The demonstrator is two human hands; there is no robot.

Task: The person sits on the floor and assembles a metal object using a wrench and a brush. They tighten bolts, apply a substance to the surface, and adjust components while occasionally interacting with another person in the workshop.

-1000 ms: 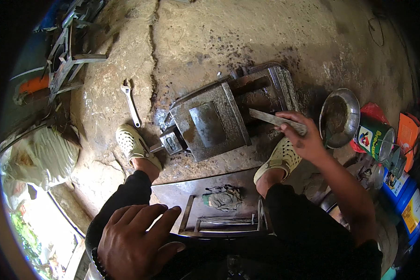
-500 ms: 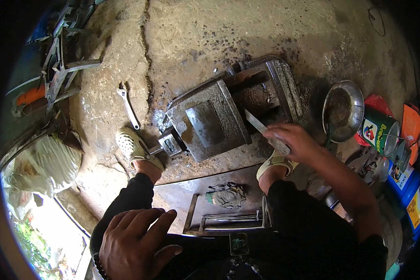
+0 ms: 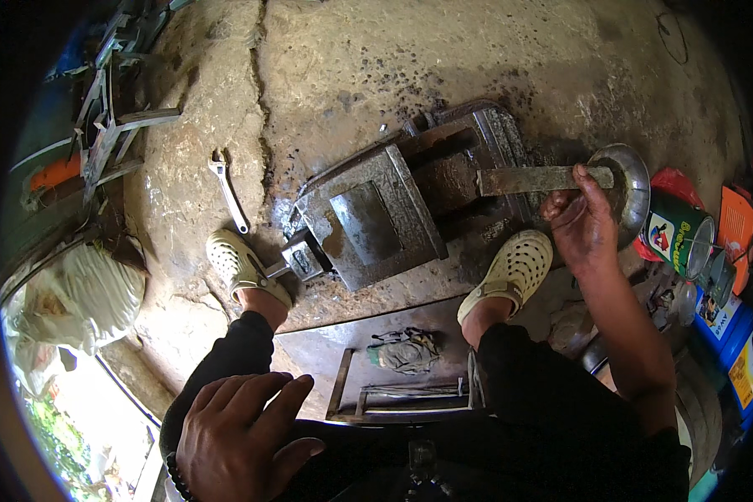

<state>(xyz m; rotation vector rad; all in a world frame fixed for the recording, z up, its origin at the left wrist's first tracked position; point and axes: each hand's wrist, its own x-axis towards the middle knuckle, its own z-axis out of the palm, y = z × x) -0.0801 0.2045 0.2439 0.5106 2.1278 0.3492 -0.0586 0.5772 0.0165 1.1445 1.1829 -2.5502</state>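
My right hand (image 3: 586, 222) is closed on a flat, grimy metal strip like a scraper (image 3: 531, 181), with the thumb pressed along it. The strip lies level above the right end of a heavy, greasy metal machine casting (image 3: 422, 243) on the floor between my feet. Its right end overlaps a round metal bowl (image 3: 638, 197) with a brown, dirty inside. My left hand (image 3: 238, 435) rests on my left thigh, fingers stretched out and holding nothing.
An adjustable wrench (image 3: 229, 191) lies left of the casting. Behind my heels are a low metal frame (image 3: 340, 381) and a crumpled cloth (image 3: 410, 355). A green can (image 3: 693, 243) and a blue container (image 3: 732, 335) stand at right. A metal rack (image 3: 100, 125) is far left.
My right hand has moved right and away from me with the strip, turning palm up, from beside the casting's plate to the bowl. The left hand stays put.
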